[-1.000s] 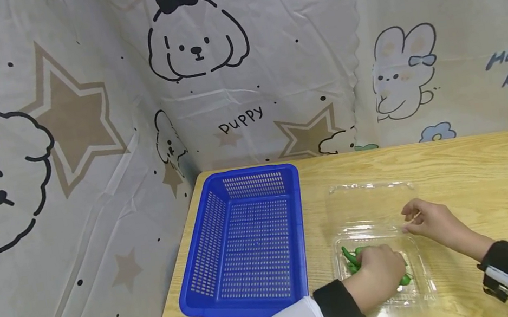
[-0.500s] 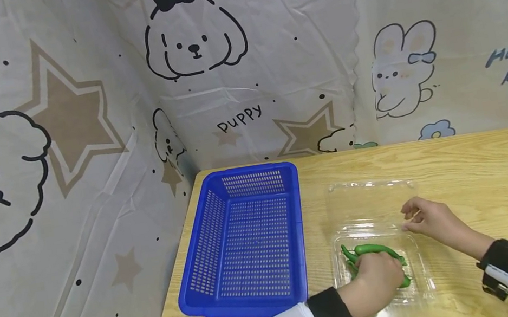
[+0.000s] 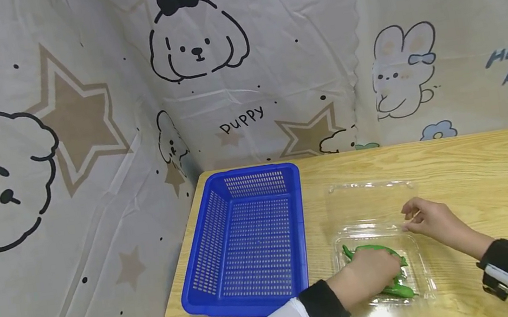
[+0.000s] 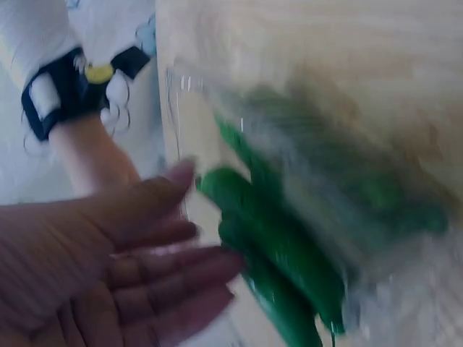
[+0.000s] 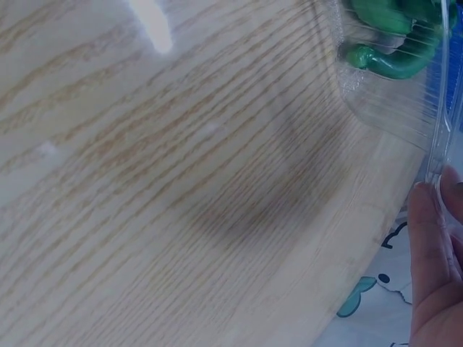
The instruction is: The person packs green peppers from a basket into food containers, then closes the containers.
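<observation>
Several green chili peppers point(image 3: 402, 291) lie in a clear plastic clamshell box point(image 3: 427, 278), whose see-through lid point(image 3: 372, 201) is folded back flat on the table. Above the peppers, my left hand point(image 3: 371, 273) reaches into the box and covers part of them. The left wrist view is blurred; there my left hand point(image 4: 137, 267) has its thumb and fingers apart, right by the ends of two peppers point(image 4: 278, 238), with none visibly gripped. My right hand point(image 3: 433, 220) pinches the box's edge near the hinge, its thumb and fingers point(image 5: 430, 238) on the clear rim.
A blue perforated plastic basket point(image 3: 301, 222) with nothing in it stands left of the box. Both rest on a wooden table point(image 3: 482, 168). A patterned cloth point(image 3: 234, 90) hangs behind the table and along its left side.
My left hand has shifted slightly left over the box, uncovering more peppers at the back and front. The front pepper now lies nearer the box's front edge. My right hand stays put.
</observation>
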`<state>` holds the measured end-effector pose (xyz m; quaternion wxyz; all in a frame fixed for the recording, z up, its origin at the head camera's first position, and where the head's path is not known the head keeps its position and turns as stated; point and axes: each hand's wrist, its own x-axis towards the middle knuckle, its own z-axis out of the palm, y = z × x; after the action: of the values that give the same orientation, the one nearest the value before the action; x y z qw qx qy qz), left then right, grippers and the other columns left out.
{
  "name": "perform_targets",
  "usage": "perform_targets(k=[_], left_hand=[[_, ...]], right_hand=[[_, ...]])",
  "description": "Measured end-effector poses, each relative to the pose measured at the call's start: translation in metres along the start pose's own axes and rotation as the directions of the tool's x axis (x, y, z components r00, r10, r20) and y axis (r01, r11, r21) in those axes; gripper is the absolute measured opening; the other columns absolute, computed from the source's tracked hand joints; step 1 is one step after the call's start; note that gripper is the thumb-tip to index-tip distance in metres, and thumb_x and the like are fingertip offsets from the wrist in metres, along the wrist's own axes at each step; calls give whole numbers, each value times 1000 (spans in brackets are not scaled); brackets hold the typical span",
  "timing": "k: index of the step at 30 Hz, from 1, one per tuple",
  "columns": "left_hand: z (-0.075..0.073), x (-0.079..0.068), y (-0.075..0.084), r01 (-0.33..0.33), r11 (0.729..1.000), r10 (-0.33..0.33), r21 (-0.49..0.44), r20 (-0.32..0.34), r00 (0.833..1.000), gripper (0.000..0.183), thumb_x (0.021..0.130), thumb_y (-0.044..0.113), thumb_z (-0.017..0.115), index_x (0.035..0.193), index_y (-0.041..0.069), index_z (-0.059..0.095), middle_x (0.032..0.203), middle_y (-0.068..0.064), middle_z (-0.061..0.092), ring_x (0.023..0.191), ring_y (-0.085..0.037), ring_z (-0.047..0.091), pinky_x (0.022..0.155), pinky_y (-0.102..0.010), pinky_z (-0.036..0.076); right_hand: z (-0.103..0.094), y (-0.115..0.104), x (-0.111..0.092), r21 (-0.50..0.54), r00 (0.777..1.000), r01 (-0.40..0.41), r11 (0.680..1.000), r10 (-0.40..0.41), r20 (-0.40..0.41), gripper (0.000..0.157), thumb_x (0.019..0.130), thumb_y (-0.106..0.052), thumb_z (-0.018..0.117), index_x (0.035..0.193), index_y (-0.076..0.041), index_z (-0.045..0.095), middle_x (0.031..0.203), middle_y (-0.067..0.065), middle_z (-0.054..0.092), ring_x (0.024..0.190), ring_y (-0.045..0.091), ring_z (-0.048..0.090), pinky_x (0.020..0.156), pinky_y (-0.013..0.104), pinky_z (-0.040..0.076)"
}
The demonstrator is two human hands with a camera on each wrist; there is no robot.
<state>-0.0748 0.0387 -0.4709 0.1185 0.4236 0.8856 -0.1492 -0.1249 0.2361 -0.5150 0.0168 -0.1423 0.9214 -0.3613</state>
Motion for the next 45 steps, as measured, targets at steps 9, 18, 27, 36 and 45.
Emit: perform_targets(k=[9,18,27,36,45], left_hand=[[-21,-11,-66,101,966,-151,-239,-202,968,28,93,44,54,111,24,64,98,12,67,82,-1,62,55,-19,46],[-31,-33,-137,176,864,-406,-472,-445,798,23,91,30,62,109,16,67,102,4,68,83,-6,65,62,-19,49],[-26,-20,-152,208,819,-419,-535,-311,853,26,88,37,65,104,16,68,95,5,65,87,-8,60,68,-22,48],[-29,-15,-153,224,844,-393,-487,-278,876,20,87,42,63,91,22,67,84,12,64,77,-3,57,65,-25,47],[-30,-16,-154,201,844,-389,-498,-309,868,16,87,38,64,88,22,66,81,11,64,75,-4,57,68,-30,47]], right_hand=[[-3,3,-1,2,1000,-4,1000,4,6,33,78,-8,75,102,4,57,87,9,62,72,19,64,56,21,50],[0,3,-1,34,1000,0,999,0,14,31,78,-6,74,102,4,57,87,9,63,73,18,64,58,21,51],[1,-1,-2,16,1000,0,1000,0,14,35,77,-9,76,103,5,57,87,9,63,73,19,63,58,22,51],[7,0,-7,38,1000,-23,999,23,7,35,77,-8,76,104,5,57,89,10,62,74,19,64,58,22,51],[-6,6,-23,285,971,-230,931,197,139,64,86,-26,69,130,11,42,109,20,60,94,27,63,71,25,54]])
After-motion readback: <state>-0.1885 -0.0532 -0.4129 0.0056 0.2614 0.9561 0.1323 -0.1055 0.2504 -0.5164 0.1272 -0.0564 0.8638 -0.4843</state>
